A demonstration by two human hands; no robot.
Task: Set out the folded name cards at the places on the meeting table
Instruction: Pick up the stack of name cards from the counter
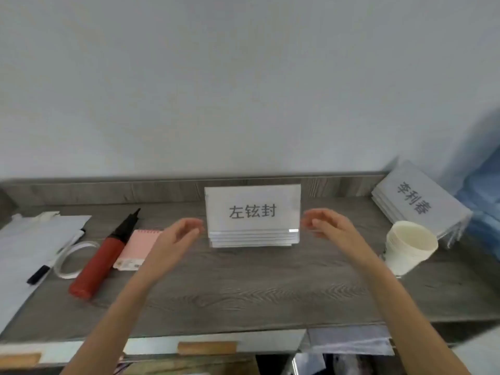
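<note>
A stack of several clear name-card holders (253, 213) leans against the back of the grey wooden counter (243, 288), its front card printed with black characters. My left hand (177, 238) hovers just left of the stack, fingers loosely curved, holding nothing. My right hand (328, 226) hovers just right of it, likewise relaxed and apart from the cards. A second stack of name cards (418, 203) lies tilted at the far right.
Left of the hands lie a pink notepad (138, 249), a red and black hand pump (104, 255), a clear tape roll (73, 259), a black marker (40, 272) and white papers (32, 239). A white tub (408, 246) stands at the right. Blue plastic (479, 212) hangs beyond.
</note>
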